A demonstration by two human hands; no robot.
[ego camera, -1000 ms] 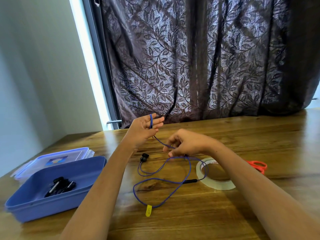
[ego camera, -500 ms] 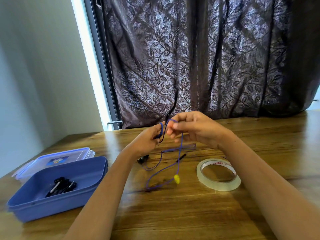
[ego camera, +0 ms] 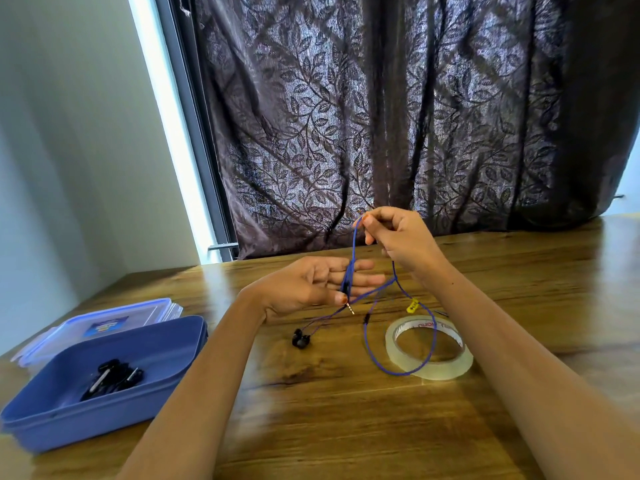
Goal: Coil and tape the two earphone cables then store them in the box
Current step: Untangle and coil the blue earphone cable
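A blue earphone cable is wound in a few turns round the straight fingers of my left hand, whose thumb presses the plug end against them. My right hand pinches a strand of the cable and holds it up above the left fingers. The rest of the cable hangs in a loop over the tape roll, with a yellow tag on it. Its black earbuds lie on the table. A black coiled earphone lies inside the blue box at the left.
The box's clear lid with a blue rim lies behind the box. The wooden table runs up to a dark leaf-patterned curtain at the back and a pale wall on the left.
My left hand has dropped and turned palm up with straight fingers. My right hand has lifted the strand higher, and the hanging loop has swung right over the tape roll.
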